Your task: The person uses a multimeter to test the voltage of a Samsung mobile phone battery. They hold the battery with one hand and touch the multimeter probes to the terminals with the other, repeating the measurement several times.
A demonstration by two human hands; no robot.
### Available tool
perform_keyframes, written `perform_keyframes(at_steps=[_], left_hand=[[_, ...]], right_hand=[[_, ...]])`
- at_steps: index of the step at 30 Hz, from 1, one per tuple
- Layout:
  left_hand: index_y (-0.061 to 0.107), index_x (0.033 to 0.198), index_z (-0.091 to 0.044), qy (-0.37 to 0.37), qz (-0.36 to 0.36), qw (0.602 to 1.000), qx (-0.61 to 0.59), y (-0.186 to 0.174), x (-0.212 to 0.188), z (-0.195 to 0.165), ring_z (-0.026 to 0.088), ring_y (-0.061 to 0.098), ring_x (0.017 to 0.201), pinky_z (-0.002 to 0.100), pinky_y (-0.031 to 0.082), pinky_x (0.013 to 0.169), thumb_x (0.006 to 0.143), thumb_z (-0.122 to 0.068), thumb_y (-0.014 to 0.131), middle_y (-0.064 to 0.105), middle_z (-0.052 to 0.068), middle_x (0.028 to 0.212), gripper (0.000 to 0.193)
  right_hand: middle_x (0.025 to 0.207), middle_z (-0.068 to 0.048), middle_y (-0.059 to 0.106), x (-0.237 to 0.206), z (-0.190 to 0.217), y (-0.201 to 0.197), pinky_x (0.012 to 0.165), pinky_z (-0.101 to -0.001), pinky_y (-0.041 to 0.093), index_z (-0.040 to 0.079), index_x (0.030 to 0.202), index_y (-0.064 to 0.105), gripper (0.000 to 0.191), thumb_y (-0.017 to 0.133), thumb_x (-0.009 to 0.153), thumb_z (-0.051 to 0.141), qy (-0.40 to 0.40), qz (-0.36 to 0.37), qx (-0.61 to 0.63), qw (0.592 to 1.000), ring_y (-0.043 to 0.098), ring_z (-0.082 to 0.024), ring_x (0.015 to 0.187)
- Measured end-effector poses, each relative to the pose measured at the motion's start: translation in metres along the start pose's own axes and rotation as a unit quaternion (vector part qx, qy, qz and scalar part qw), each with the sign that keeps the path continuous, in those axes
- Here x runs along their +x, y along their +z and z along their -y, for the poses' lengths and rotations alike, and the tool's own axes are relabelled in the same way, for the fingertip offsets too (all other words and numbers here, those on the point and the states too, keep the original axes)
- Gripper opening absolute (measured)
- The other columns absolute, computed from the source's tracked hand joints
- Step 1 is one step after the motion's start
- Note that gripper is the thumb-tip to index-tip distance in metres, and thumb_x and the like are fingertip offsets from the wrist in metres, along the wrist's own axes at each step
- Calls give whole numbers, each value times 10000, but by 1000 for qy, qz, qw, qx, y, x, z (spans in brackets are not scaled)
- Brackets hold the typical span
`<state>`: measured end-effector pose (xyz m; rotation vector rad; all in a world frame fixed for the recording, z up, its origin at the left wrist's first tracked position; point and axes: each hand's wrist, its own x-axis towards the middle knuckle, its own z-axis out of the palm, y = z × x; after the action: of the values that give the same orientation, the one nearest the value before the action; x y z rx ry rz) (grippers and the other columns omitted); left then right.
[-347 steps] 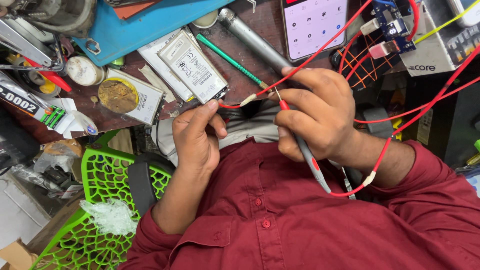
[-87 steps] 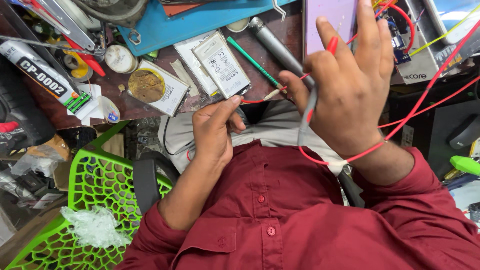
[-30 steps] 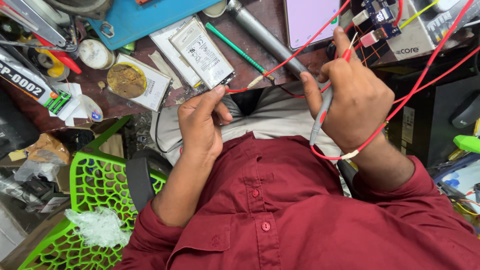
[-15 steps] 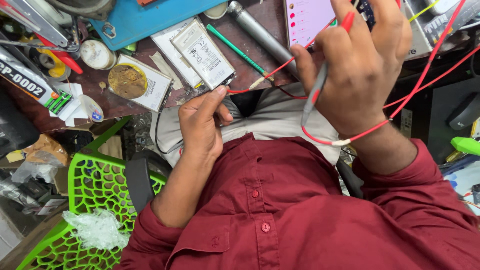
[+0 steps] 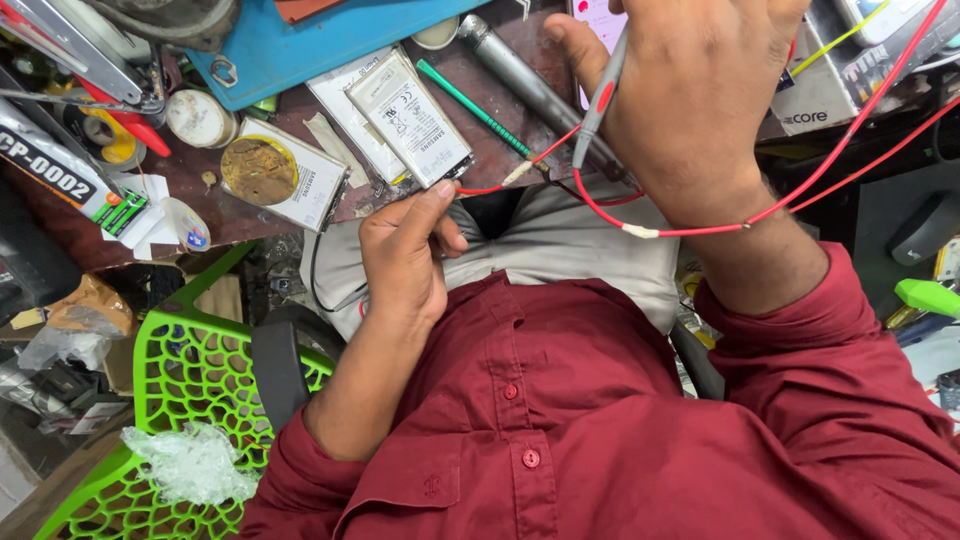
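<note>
On the left of the bench [image 5: 190, 190] lies a round tin [image 5: 258, 170] of brown paste on a white card. Beside it a flat battery [image 5: 408, 118] lies near the bench edge. Your left hand [image 5: 405, 262] pinches the red wire [image 5: 480, 188] just below the battery corner. Your right hand [image 5: 690, 95] is raised and closed around the grey probe [image 5: 597, 110], its tip pointing down toward the wire's end.
</note>
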<state>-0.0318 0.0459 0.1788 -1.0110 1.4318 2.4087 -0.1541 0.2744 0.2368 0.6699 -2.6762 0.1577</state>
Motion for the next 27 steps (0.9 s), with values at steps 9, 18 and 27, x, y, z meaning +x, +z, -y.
perform_keyframes(at_steps=[9, 18, 27], left_hand=[[750, 863, 37, -11, -4, 1000, -15, 0, 6, -5, 133, 562, 486, 256, 403, 482, 908, -104, 760, 638, 66, 606, 148], [750, 866, 39, -3, -5, 1000, -22, 2, 10, -5, 134, 579, 507, 260, 416, 493, 908, -97, 762, 656, 58, 660, 142], [752, 860, 32, -4, -2, 1000, -8, 3, 2, -2, 130, 564, 484, 250, 396, 478, 913, -103, 757, 639, 62, 606, 145]], right_hand=[[1006, -108, 613, -1, 5, -10, 1028, -529, 328, 53, 1017, 621, 368, 600, 1058, 418, 4, 19, 62, 998, 521, -362, 1041], [1267, -186, 616, -20, 5, -25, 1152, -601, 230, 38, 978, 561, 456, 497, 1129, 464, 9, 36, 35, 999, 423, -472, 1315], [900, -53, 597, 2, -10, 7, 868, -445, 339, 104, 966, 640, 424, 566, 1049, 513, -13, 4, -43, 999, 530, -293, 863]])
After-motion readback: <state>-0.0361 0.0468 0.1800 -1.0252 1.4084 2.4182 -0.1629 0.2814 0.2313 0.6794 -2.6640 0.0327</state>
